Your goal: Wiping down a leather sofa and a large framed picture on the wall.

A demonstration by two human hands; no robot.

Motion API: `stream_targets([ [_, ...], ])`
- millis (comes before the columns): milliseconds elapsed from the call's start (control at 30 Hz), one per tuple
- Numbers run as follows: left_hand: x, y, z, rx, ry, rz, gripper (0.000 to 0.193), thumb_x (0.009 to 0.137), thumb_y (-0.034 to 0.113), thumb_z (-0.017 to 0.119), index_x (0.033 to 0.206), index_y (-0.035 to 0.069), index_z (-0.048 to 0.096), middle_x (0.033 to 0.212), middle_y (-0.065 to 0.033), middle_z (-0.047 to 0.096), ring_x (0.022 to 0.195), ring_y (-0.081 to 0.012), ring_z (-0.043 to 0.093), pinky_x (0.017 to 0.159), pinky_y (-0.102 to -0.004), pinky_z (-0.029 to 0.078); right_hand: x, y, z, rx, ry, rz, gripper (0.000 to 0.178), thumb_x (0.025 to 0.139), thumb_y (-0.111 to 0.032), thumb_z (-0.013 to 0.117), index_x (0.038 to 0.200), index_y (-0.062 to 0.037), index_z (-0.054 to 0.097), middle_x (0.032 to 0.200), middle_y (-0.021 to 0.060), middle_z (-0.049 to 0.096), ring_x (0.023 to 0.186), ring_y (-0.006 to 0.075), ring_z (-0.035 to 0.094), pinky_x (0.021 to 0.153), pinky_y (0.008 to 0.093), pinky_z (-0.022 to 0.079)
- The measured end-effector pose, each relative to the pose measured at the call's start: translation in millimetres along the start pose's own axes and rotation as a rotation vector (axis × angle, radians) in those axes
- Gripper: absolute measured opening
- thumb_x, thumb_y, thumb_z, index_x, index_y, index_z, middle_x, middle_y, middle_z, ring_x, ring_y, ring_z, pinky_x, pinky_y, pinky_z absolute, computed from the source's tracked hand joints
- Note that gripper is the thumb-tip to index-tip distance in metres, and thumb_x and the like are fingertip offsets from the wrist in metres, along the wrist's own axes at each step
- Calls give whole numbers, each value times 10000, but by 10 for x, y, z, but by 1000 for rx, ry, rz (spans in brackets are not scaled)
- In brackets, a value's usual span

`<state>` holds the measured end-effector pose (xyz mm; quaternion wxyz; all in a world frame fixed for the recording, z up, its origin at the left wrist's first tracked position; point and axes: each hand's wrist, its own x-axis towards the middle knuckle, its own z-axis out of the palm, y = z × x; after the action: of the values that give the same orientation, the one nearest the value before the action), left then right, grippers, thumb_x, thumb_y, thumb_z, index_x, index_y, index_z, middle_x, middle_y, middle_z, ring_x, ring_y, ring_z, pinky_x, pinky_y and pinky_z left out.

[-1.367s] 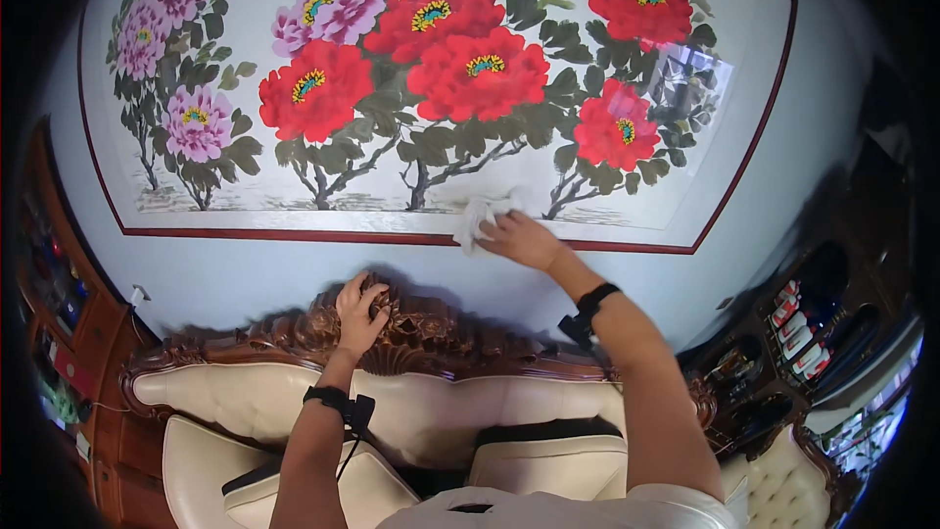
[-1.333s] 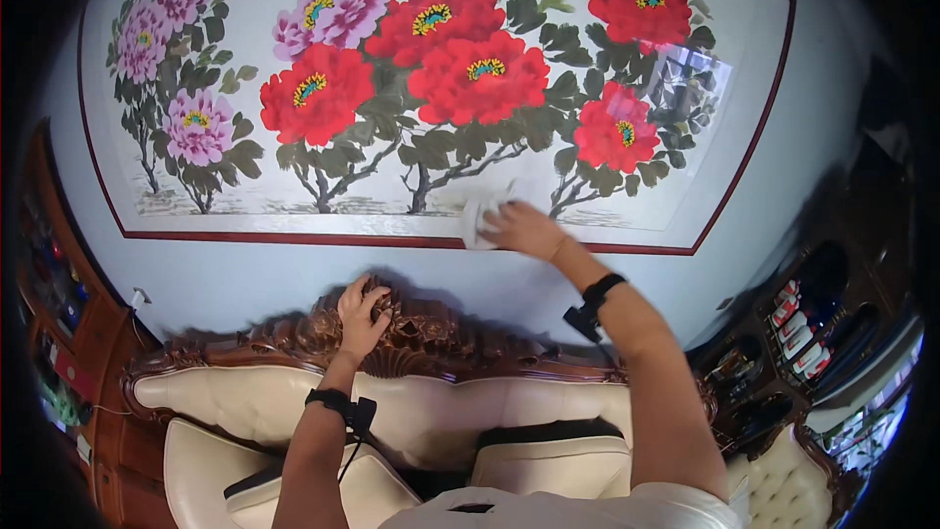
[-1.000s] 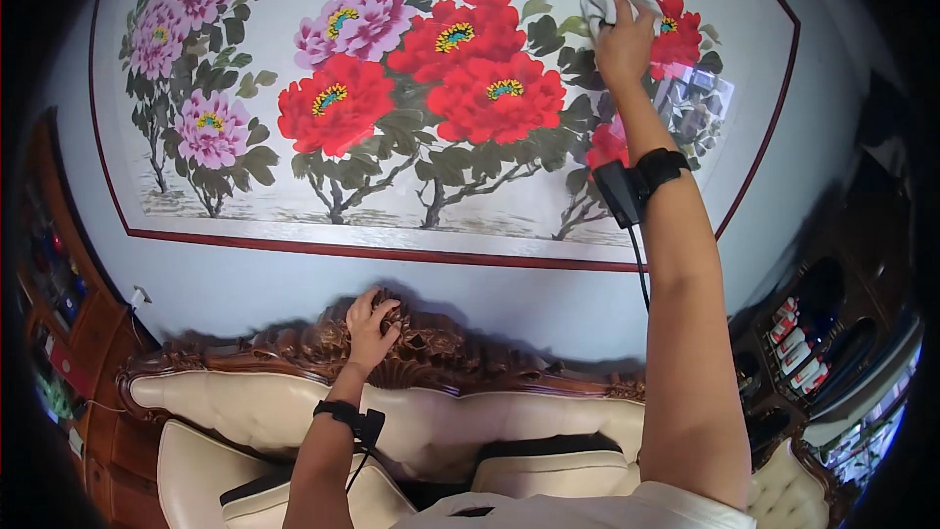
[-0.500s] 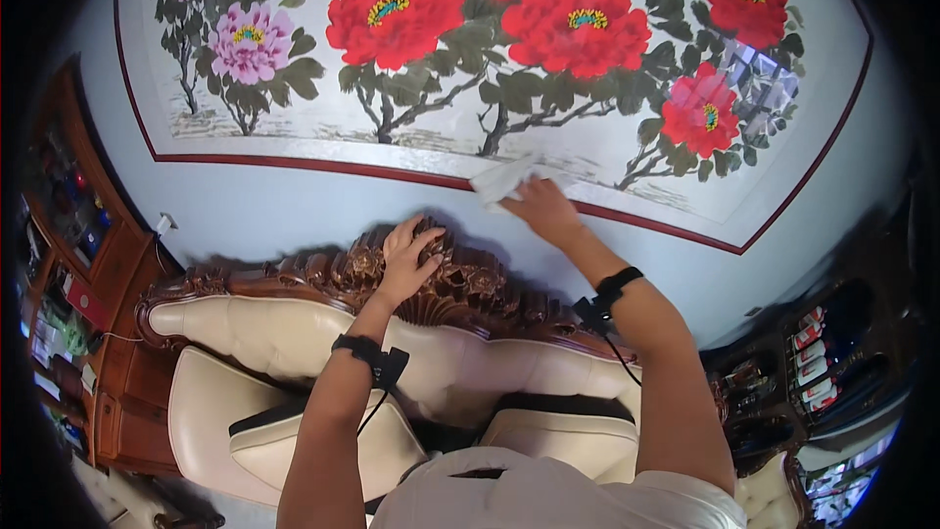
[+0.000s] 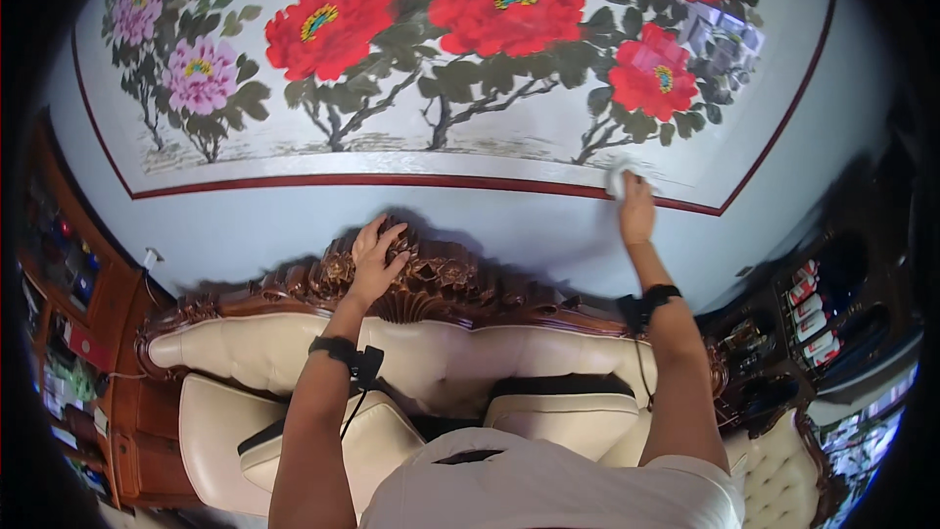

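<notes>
My right hand point(image 5: 637, 211) grips a white cloth point(image 5: 618, 179), which lies against the lower edge of a large framed painting point(image 5: 392, 162) of red and pink flowers. The dark red frame strip passes right beside that hand. My left hand point(image 5: 375, 263) rests with spread fingers on the carved wooden crest point(image 5: 441, 274) of a sofa's backrest, holding nothing. Each wrist wears a black strap with a small device and a cable.
Below me is the cream leather sofa point(image 5: 431, 362) with loose cushions point(image 5: 558, 407). A wooden cabinet point(image 5: 147, 421) stands at left with a wall socket point(image 5: 151, 257) near it. Dark shelving point(image 5: 842, 304) with bottles and a tufted chair point(image 5: 783, 475) are at right.
My right hand has slid rightward along the painting's lower frame with the cloth. My left hand stays on the carved crest. The whole view has shifted somewhat.
</notes>
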<state>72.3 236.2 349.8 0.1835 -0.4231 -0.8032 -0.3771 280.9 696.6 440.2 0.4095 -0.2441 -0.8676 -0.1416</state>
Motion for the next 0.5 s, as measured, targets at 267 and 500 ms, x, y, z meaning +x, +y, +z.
stream_targets([
  [267, 53, 60, -36, 80, -31, -103, 459, 806, 264, 689, 1241, 234, 549, 1412, -145, 385, 1356, -353, 314, 1100, -635, 115, 345, -1836, -90, 269, 29, -620, 366, 819, -91, 538, 1166, -166, 624, 1039, 100, 603, 973, 284, 577, 821, 449, 469],
  [500, 67, -17, -59, 125, -179, -81, 543, 802, 371, 722, 1290, 255, 515, 1387, -189, 375, 1313, -384, 320, 1080, -580, 172, 1804, -1348, -1103, 85, 412, -640, 425, 802, -88, 548, 1212, -185, 602, 978, 107, 573, 895, 284, 581, 770, 425, 473],
])
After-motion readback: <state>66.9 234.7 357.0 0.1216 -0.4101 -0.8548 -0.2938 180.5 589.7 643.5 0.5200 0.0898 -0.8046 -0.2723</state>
